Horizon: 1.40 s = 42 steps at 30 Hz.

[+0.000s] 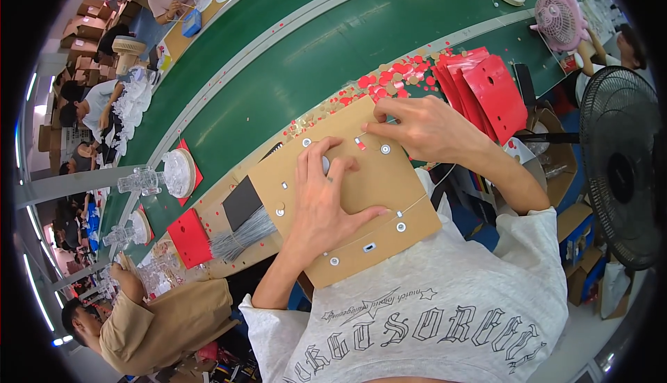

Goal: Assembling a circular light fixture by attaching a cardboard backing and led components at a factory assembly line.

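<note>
A brown cardboard sheet (379, 185) lies tilted in front of me, its lower edge against my shirt. It has several small round white fittings and small slots, and a thin wire runs across its lower part. My left hand (321, 206) rests on the sheet with the thumb stretched out and fingers bent; a round white piece (325, 165) shows between them. My right hand (425, 127) pinches the end of a thin wire near the top of the sheet. Just below the pinch sits a small red-and-white piece (360, 144). What lies inside the fingertips is mostly hidden.
Red and tan discs (396, 79) are scattered beyond the sheet on the green table (278, 98). Red folded sheets (479, 88) stack at right, near a black fan (620, 168). Grey wires (240, 238) lie left, beside a dark block (242, 202). Other people work around.
</note>
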Tool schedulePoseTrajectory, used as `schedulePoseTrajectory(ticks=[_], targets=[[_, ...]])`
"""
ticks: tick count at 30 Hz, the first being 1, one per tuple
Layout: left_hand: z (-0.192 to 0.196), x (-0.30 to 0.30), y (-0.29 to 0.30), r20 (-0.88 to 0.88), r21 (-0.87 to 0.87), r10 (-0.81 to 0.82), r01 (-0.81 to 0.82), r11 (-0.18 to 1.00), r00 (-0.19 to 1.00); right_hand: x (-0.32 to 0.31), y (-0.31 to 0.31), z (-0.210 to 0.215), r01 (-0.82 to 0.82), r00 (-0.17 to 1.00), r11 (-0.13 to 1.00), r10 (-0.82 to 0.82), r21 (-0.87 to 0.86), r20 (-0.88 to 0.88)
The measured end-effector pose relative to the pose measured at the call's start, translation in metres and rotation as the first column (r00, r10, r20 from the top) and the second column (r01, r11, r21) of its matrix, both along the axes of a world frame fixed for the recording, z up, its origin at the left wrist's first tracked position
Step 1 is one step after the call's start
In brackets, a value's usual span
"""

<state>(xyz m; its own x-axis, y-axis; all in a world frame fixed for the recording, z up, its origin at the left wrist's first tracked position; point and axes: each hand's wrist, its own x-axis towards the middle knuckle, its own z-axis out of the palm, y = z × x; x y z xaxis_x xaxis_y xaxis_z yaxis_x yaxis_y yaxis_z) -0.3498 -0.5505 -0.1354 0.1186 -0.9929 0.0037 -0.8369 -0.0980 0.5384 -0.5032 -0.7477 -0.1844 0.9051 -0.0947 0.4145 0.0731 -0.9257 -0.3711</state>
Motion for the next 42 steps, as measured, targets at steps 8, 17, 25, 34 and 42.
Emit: schedulePoseTrajectory(ticks=[8, 17, 25, 34, 42], targets=[[-0.005, -0.005, 0.003, 0.051, -0.08, 0.009, -0.005, 0.997, 0.999, -0.002, -0.004, -0.001, -0.048, 0.998, 0.999, 0.048, -0.009, 0.045], [-0.007, -0.01, 0.005, 0.162, -0.062, -0.025, 0.035, 0.997, 0.987, -0.003, -0.006, 0.014, -0.103, 0.993, 0.982, 0.094, -0.158, -0.067], [-0.007, -0.013, 0.003, 0.171, -0.023, -0.029, 0.034, 0.999, 0.985, -0.002, -0.011, 0.007, -0.172, 0.982, 0.969, 0.154, -0.177, -0.113], [-0.006, -0.013, 0.003, 0.173, 0.012, -0.003, 0.001, 1.0, 0.985, 0.0, -0.021, 0.002, -0.184, 0.982, 0.98, 0.186, -0.081, 0.018], [-0.007, -0.015, 0.0, 0.175, 0.014, -0.032, 0.03, 0.999, 0.984, 0.004, -0.016, -0.002, -0.248, 0.967, 0.939, 0.256, -0.239, 0.001]])
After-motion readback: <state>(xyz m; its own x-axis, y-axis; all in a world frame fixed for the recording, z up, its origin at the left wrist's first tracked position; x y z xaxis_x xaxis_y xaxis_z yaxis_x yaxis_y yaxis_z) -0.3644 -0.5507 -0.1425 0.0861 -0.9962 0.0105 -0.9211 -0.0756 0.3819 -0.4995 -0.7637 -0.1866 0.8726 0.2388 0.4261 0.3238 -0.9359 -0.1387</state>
